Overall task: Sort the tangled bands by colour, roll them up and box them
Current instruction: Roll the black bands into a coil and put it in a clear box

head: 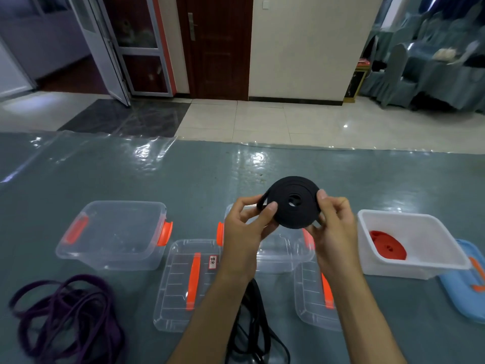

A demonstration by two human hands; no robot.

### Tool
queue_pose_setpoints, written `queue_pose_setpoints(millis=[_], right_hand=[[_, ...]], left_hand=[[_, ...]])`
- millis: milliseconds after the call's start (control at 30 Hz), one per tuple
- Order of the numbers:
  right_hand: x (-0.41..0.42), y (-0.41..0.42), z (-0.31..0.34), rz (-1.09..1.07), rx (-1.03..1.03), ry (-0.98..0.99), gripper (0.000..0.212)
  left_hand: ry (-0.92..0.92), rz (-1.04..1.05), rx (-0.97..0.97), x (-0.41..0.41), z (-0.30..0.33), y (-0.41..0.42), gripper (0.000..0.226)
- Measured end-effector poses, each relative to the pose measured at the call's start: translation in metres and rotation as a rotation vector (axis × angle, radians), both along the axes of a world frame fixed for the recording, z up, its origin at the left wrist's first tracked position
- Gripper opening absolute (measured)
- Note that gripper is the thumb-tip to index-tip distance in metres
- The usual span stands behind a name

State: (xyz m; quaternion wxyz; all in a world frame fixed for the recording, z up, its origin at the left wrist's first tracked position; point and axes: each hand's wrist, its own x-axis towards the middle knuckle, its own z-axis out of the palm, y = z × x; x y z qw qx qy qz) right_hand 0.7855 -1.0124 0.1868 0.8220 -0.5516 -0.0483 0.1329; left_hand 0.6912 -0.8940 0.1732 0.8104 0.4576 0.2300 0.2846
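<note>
A flat roll of black band (292, 202) is held up above the table between both hands. My left hand (246, 227) pinches its left edge and my right hand (333, 227) grips its right edge. The unrolled rest of the black band (252, 324) trails down between my forearms to the table. A loose tangle of purple band (70, 316) lies at the near left. A rolled red band (388, 245) sits inside the white box (430, 266) on the right. Below my hands stands a clear box (283, 261), partly hidden.
A second clear box (112, 235) with orange latches stands at the left. Two clear lids (186, 285) (312, 300) with orange handles lie near me. A blue lid (467, 292) rests at the far right. The table has a glossy grey-green cover (183, 174).
</note>
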Motion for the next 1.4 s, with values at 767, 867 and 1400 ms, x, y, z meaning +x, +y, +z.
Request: queue_pose_setpoints(millis=[767,867,1400], right_hand=[[0.098,0.060,-0.164,0.523,-1.191,-0.086,0.008],[0.110,0.069,-0.180,0.649,-1.279,-0.038,0.013],[0.133,0.089,-0.239,0.774,-1.330,0.106,0.031]], left_hand=[[0.649,0.069,-0.103,0.123,-0.194,0.084,0.028],[0.758,0.049,-0.076,0.135,-0.221,0.089,0.031],[1.033,0.004,0.014,0.159,-0.280,0.102,0.027]])
